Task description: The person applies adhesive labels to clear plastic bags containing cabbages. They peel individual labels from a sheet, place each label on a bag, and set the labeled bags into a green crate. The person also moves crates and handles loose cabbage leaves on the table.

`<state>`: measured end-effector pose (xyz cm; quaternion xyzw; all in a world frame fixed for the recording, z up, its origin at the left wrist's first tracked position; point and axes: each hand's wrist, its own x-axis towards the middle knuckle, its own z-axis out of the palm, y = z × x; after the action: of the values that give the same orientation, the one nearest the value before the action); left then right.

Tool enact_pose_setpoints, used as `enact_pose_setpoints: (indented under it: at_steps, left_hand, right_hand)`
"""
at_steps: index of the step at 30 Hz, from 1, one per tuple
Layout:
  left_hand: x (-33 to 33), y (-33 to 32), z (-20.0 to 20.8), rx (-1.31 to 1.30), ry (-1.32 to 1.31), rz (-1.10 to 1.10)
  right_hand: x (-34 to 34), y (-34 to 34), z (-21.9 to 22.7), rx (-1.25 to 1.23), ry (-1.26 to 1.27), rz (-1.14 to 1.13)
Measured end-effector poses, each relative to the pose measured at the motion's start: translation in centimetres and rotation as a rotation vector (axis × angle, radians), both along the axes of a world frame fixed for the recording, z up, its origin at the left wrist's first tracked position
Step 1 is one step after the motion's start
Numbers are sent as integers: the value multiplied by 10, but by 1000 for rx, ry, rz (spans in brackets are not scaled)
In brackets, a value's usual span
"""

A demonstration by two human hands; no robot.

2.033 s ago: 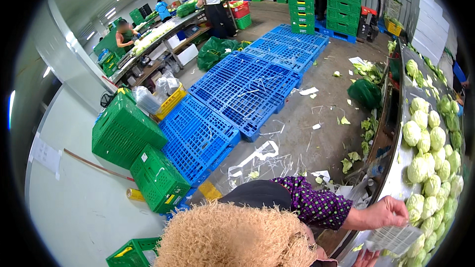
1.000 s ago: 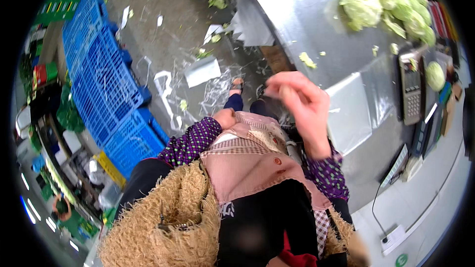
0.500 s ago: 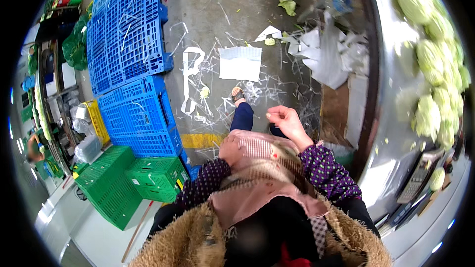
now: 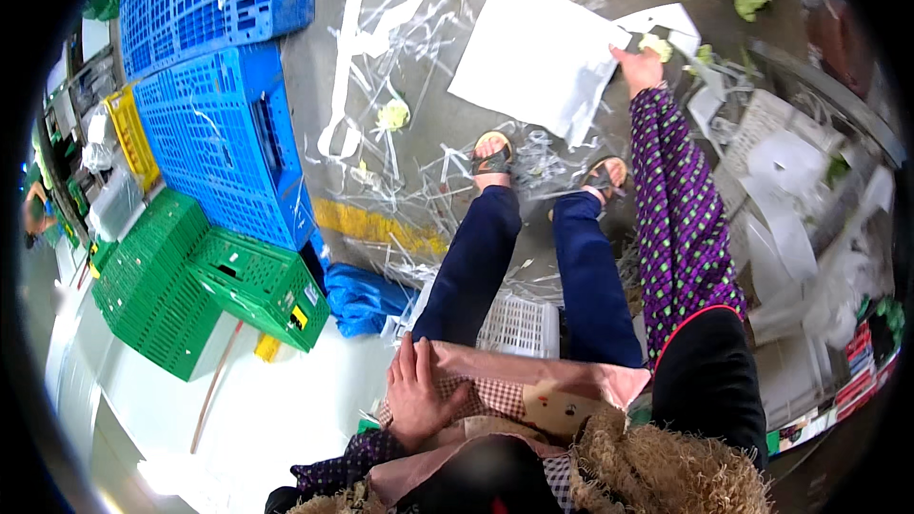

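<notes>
My right hand (image 4: 642, 70) reaches down to the floor and pinches the upper right corner of a flat white sheet (image 4: 533, 57), which looks like paper or a thin bag. A pale green leaf scrap (image 4: 655, 46) lies right beside those fingers. My left hand (image 4: 419, 394) rests with fingers stretched out on the pink checked apron (image 4: 476, 362) over my lap, holding nothing. Most of the sheet lies in front of my sandalled feet (image 4: 492, 154).
Blue plastic pallets (image 4: 214, 124) and green crates (image 4: 257, 276) stand to the left. White strapping strips (image 4: 343, 67) and leaf scraps litter the floor. Crumpled white paper (image 4: 785, 167) is heaped at the right. A white basket (image 4: 519, 326) sits below my legs.
I have bent forward, and my right hand has gone from above my lap down to the sheet's corner. My left hand remains on the apron, its fingers now spread flat.
</notes>
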<state>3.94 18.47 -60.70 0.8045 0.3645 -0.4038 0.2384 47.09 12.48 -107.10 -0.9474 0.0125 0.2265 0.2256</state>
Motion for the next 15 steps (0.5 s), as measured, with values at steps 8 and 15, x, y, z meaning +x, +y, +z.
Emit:
enact_pose_setpoints:
  at_steps: [8, 15]
  left_hand:
    - [18, 0, -2, -13, 6, 32]
    - [35, -5, -4, 56, -33, -2]
  right_hand:
    - [-35, -21, -86, 101, 244, -224]
    - [-54, 30, -33, -272, 47, -252]
